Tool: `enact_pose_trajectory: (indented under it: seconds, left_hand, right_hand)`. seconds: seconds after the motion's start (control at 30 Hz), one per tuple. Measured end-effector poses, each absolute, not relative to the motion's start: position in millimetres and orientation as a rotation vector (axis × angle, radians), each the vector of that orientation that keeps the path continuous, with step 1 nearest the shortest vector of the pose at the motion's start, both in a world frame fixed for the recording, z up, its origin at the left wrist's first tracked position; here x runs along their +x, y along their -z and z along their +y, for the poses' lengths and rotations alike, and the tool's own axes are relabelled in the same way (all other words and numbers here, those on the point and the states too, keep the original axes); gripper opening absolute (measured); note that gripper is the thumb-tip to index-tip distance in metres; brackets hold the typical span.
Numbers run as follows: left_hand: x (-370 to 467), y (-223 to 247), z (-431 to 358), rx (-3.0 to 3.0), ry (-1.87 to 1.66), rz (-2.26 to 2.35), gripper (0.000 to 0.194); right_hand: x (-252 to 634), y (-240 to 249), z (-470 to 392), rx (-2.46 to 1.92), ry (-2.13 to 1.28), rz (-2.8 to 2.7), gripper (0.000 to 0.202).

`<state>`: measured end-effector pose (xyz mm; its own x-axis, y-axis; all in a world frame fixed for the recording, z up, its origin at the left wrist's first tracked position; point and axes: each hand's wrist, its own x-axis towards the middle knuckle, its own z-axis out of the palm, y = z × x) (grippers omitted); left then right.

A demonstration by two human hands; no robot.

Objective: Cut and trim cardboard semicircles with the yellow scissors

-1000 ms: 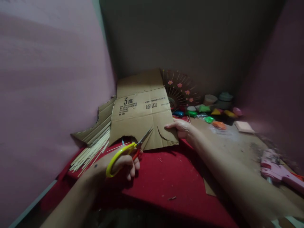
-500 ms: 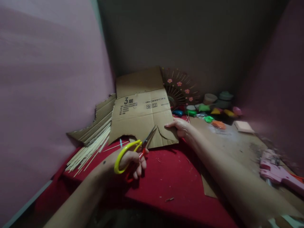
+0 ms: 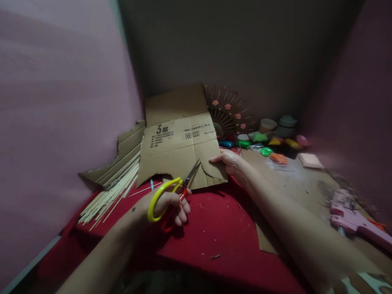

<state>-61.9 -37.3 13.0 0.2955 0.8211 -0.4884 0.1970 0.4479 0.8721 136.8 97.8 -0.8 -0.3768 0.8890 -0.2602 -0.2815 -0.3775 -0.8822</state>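
Note:
My left hand is wrapped round the handles of a pair of scissors, one handle yellow and one red. The scissor blades lie at the end of a curved cut in a printed cardboard sheet. The sheet has a rounded notch in its lower left edge. At the sheet's right edge, my right hand pinches the cardboard, thumb on top; its other fingers are partly hidden beneath.
Thin wooden sticks and a ragged cardboard piece lie left. Behind stands a fan-shaped piece with pink flowers. Coloured packets, a pale block and a pink glue gun are at right on cardboard.
The view has shifted slightly, so most things appear a little further left. The scissors' tips remain near the cut, and both hands keep their holds.

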Motion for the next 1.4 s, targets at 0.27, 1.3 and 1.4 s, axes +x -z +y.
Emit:
enact_pose_trajectory:
  seconds: [0.27, 1.3, 1.4]
  left_hand:
    - [-28, -1, -21, 1.009, -0.653, 1.292, 0.028]
    - [-18, -11, -14, 1.124, -0.788, 1.38, 0.013]
    - [-17, -10, -9, 1.17, -0.773, 1.409, 0.009]
  right_hand:
    - [137, -2, 97, -1.029, -1.816, -0.968, 0.037]
    - [141, -6, 93, -0.88, -1.863, -1.119, 0.035]
    - [141, -6, 92, -0.873, -1.865, -1.126, 0.035]
